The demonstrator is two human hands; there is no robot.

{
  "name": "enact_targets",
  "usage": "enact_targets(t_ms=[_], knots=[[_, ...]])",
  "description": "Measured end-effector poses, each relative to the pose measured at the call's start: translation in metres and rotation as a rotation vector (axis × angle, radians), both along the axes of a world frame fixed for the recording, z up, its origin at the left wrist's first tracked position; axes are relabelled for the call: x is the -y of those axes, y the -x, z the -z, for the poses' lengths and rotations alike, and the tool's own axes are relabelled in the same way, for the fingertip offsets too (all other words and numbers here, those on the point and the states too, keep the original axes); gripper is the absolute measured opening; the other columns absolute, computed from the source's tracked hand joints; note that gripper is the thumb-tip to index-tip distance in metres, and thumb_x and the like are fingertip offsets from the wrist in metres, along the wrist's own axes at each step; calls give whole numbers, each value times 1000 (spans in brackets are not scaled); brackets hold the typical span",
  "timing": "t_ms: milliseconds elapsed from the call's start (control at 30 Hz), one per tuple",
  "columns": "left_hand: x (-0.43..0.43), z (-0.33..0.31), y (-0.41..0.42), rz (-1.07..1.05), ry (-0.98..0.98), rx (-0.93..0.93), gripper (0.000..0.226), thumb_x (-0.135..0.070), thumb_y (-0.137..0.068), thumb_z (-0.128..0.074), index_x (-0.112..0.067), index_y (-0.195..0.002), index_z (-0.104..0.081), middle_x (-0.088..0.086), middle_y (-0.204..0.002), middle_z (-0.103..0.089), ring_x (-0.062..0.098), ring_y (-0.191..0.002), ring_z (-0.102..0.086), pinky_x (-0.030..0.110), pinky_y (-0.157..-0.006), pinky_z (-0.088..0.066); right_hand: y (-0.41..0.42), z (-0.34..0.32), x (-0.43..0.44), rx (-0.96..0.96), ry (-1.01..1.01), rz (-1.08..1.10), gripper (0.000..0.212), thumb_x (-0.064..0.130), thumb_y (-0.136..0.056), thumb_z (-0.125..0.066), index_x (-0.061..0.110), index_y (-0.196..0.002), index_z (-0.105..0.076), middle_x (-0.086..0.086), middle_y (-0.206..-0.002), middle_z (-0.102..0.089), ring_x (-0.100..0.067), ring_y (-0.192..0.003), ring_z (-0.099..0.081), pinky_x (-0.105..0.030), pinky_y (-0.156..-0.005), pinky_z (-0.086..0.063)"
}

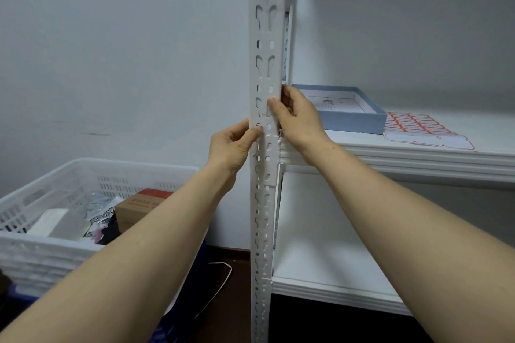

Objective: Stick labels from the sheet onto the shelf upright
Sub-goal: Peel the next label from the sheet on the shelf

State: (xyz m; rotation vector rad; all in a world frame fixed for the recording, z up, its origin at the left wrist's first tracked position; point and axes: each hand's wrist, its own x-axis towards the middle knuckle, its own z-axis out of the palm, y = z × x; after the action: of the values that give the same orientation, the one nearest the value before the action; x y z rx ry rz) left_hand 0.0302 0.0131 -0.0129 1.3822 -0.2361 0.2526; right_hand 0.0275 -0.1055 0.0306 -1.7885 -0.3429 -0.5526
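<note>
The white slotted shelf upright (264, 36) runs from top to bottom in the middle of the view. My left hand (232, 147) grips its left edge, thumb pressed on the front face. My right hand (295, 117) wraps its right edge just above, thumb flat on the front at a faint red-edged label (263, 113). The label sheet (418, 128), white with rows of red-bordered labels, lies on the upper shelf board (418, 159) to the right, apart from both hands.
A shallow blue box (348, 111) stands on the shelf beside the sheet. A white slotted crate (69, 203) with a brown carton and packets sits at the lower left. A lower shelf board (334, 287) is below. The wall is behind.
</note>
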Motion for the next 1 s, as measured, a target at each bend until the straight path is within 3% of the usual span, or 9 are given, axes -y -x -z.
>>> enact_targets(t_ms=[133, 233, 367, 500, 600, 700, 833, 1000], knots=[[-4, 3, 0, -113, -51, -33, 41, -19, -83, -70, -10, -122, -63, -1, -117, -67, 4, -107, -62, 15, -97, -44, 5, 1, 3, -22, -66, -74, 34, 10, -94, -51, 8, -128, -50, -4, -123, -60, -11, -107, -58, -26, -99, -46], [-3, -1, 10, -239, -31, 21, 37, -15, -84, -69, -10, -120, -63, -4, -104, -67, 4, -96, -61, 5, -79, -47, 7, 5, 3, -29, -100, -64, 38, 5, -94, -50, 6, -132, -46, -2, -123, -58, -5, -105, -54, -15, -92, -43], [1, -13, 23, -355, -39, 119, 19, -8, -85, -60, -12, -100, -71, -5, -85, -68, 7, -79, -62, 22, -81, -53, 13, 11, 6, 13, -209, 48, 39, 1, -92, -50, 5, -131, -46, -4, -114, -57, -5, -100, -53, -15, -89, -46], [20, -33, 40, -195, -47, 134, 19, -5, -85, -55, -11, -73, -67, 1, -60, -56, 11, -52, -50, 22, -52, -46, 20, 10, 20, 100, -241, 164, 29, 2, -90, -53, 7, -118, -56, -2, -101, -61, -8, -91, -57, -18, -88, -48], [43, -48, 45, -44, 7, 80, 28, -4, -87, -46, -10, -63, -61, 1, -48, -45, 13, -42, -41, 22, -42, -39, 25, -3, 35, 74, -286, 158, 23, 2, -89, -54, 8, -111, -60, -2, -86, -63, -9, -77, -60, -27, -81, -53], [69, -62, 43, 84, 36, -21, 31, -4, -90, -37, -5, -65, -56, 3, -49, -44, 12, -39, -38, 21, -38, -35, 31, -17, 51, 27, -325, 109, 19, 1, -92, -46, 9, -105, -58, -2, -73, -62, -6, -58, -57, -20, -61, -52], [100, -81, 29, 236, 174, -205, 38, -4, -93, -27, 2, -72, -59, 3, -45, -46, 11, -35, -40, 18, -37, -38, 27, -34, 81, -42, -368, 119, 18, 5, -95, -39, 13, -96, -55, -5, -71, -66, -13, -57, -59, -20, -55, -51], [122, -101, 2, 281, 249, -306, 27, -6, -92, -33, 4, -80, -54, 12, -65, -51, 16, -47, -52, 19, -44, -52, 15, -53, 120, -82, -381, 190, 19, 5, -97, -38, 6, -101, -56, -6, -73, -61, -8, -50, -58, -15, -49, -52]])
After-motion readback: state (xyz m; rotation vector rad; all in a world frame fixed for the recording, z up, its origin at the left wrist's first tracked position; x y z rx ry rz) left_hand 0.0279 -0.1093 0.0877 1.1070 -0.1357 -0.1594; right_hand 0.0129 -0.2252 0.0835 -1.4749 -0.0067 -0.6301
